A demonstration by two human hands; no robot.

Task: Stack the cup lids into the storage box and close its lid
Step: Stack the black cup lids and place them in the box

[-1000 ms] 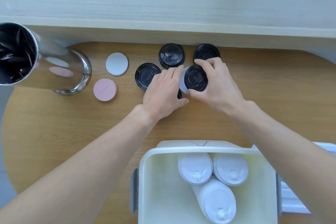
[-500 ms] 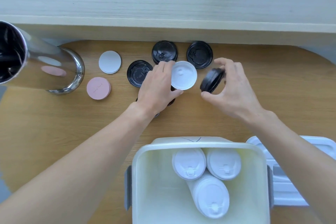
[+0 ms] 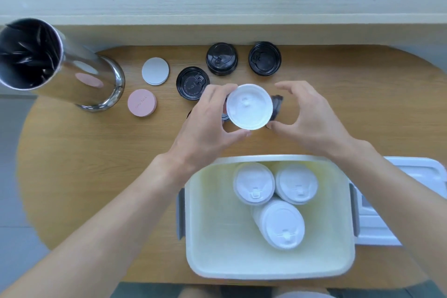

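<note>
You won't find any text here that can be read. The pink round coaster (image 3: pixel 141 102) carries a faint line of small lettering, too blurred to make out. The nearest black cup lid (image 3: pixel 192 83) has embossed marks around its top, also illegible.

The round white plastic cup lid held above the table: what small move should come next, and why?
Probably bring the black plastic cup lid in the right hand under the round white plastic cup lid gripped by the left hand, nesting them. They sit side by side, nearly touching, and the open white storage box already holds stacked white lids.
</note>
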